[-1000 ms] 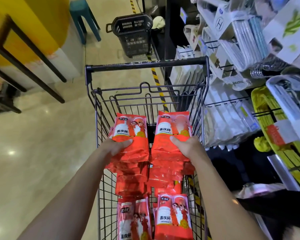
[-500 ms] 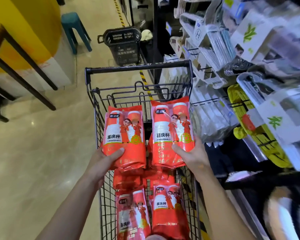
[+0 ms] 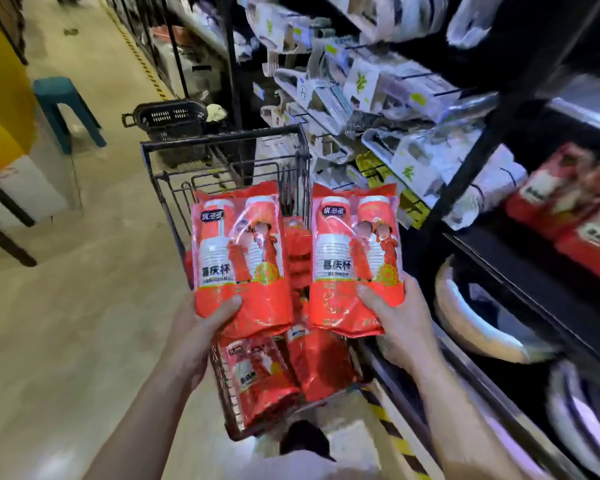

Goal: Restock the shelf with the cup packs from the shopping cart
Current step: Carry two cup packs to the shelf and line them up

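Note:
My left hand (image 3: 201,327) grips the bottom of a red cup pack (image 3: 239,258), held upright above the black wire shopping cart (image 3: 222,140). My right hand (image 3: 395,317) grips a second red cup pack (image 3: 355,258) the same way, beside the first and closer to the shelf. Several more red cup packs (image 3: 284,368) lie in the cart below. On the right, a black shelf (image 3: 520,271) holds matching red packs (image 3: 575,209), blurred.
Hooks with white and green packaged goods (image 3: 371,84) hang above the cart on the right. A black plastic basket (image 3: 174,123) stands past the cart, a teal stool (image 3: 66,109) to the left. Yellow-black tape (image 3: 392,434) runs along the shelf base. Lower shelves hold round pans (image 3: 478,327).
Both hands have lifted their packs up out of the cart and tilted them upright. The view has swung right, bringing the shelf with red packs into sight.

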A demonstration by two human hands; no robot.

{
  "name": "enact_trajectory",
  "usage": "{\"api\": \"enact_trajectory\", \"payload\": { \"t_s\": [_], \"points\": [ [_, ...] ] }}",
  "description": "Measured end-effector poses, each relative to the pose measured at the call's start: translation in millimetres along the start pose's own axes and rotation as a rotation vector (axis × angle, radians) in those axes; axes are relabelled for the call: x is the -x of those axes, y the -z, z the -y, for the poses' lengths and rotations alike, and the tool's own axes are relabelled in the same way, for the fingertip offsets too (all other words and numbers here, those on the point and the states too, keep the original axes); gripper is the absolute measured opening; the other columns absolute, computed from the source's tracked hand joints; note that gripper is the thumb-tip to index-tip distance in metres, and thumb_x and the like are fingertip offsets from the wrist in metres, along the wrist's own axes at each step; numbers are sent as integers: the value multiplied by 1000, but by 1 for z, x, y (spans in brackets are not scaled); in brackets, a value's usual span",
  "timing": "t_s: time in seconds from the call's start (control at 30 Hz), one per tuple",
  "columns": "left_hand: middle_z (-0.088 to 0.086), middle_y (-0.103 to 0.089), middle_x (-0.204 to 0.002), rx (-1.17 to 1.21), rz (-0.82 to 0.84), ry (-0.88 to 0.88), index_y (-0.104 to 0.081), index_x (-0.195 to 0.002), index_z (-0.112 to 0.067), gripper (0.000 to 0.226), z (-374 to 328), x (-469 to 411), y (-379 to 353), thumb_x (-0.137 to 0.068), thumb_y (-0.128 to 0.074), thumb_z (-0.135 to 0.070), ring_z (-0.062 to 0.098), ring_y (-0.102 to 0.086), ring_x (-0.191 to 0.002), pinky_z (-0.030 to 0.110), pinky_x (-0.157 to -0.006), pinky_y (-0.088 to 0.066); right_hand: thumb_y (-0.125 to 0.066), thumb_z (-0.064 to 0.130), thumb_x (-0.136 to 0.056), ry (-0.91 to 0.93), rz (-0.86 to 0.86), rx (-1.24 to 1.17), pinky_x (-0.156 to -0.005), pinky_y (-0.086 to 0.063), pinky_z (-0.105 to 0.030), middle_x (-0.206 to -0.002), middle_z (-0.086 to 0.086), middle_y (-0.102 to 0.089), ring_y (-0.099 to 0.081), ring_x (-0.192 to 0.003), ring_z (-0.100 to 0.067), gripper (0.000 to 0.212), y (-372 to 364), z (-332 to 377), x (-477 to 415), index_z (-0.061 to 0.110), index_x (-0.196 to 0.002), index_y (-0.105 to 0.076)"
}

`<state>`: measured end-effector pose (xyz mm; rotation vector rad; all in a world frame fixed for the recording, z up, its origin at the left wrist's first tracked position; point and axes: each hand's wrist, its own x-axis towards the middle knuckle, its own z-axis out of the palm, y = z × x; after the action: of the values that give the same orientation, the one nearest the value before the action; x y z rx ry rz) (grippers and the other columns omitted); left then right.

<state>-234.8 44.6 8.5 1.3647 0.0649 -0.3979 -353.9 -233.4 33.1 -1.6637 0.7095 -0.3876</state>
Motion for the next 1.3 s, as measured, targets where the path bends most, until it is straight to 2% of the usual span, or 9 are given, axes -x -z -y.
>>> {"api": "enact_trajectory", "payload": {
  "t_s": [0.13, 0.27, 0.43, 0.53, 0.7, 0.83, 0.93, 1.17, 1.3],
  "points": [
    [8, -82, -109, 15, 78, 8, -67, -126, -11, 69, 5, 40, -6, -62, -93, -17, 17, -80, -89, 26, -69, -63, -88, 55, -66, 29, -111, 38, -92, -60, -38, -116, 8, -75, -73, -100, -3, 84, 41, 3, 71, 26, -138, -55],
    [12, -80, -116, 7, 171, 4, -61, -130, -15, 85, 8, 72, -32, -54, -95, -27, 27, -78, -95, 44, -84, -62, -89, 30, -81, 85, -292, 44, -74, -51, -7, -112, 18, -70, -67, -91, 14, 66, 81, 0, 129, 26, -137, -54],
    [10, -78, -108, -45, 349, -32, -60, -134, -9, 64, 14, 111, -89, -76, -87, -5, 14, -78, -78, 28, -64, -64, -87, 36, -84, 71, -468, -19, -85, -57, -28, -115, 16, -71, -71, -97, 4, 62, 138, -10, 194, 32, -135, -52],
    [6, -81, -104, -83, 470, -54, -66, -125, -15, 69, 24, 131, -129, -61, -90, -17, 15, -79, -80, 26, -63, -62, -85, 31, -85, 78, -583, -24, -80, -55, -18, -114, 19, -69, -69, -95, 10, 62, 179, -19, 235, 29, -136, -48],
    [1, -82, -102, -140, 651, -85, -68, -116, -19, 45, 52, 189, -206, -78, -81, 0, 10, -78, -82, 25, -71, -64, -83, 39, -81, 57, -760, -66, -84, -59, -22, -118, 14, -70, -70, -98, 4, 67, 259, -43, 309, 27, -138, -50],
    [6, -81, -113, -164, 762, -50, -68, -124, -20, 68, 79, 251, -266, -63, -97, -24, 26, -77, -100, 43, -85, -63, -83, 32, -86, 48, -882, -64, -73, -52, -7, -114, 21, -64, -64, -90, 18, 59, 326, -60, 370, 31, -133, -47],
    [-4, -82, -104, -201, 817, -36, -66, -117, -25, 45, 101, 303, -313, -82, -82, -3, 24, -77, -98, 37, -69, -66, -82, 24, -88, 29, -965, -64, -70, -48, -2, -115, 22, -61, -61, -88, 23, 61, 377, -74, 415, 30, -135, -43],
    [33, -50, -74, -263, 1008, 83, -58, -124, -10, 108, 144, 401, -402, -36, -107, -47, 19, -59, -48, 30, -44, -50, -85, 33, -83, -27, -1112, -78, -91, -57, -29, -127, 13, -63, -65, -107, 5, 77, 473, -115, 487, 27, -147, -43],
    [9, -78, -122, -248, 991, 119, -63, -132, -22, 103, 171, 425, -444, -41, -107, -38, 37, -73, -115, 62, -99, -57, -85, 35, -82, -47, -1150, -141, -93, -59, -38, -127, 14, -64, -66, -111, -4, 76, 509, -128, 505, 31, -146, -43]
  ]
}}
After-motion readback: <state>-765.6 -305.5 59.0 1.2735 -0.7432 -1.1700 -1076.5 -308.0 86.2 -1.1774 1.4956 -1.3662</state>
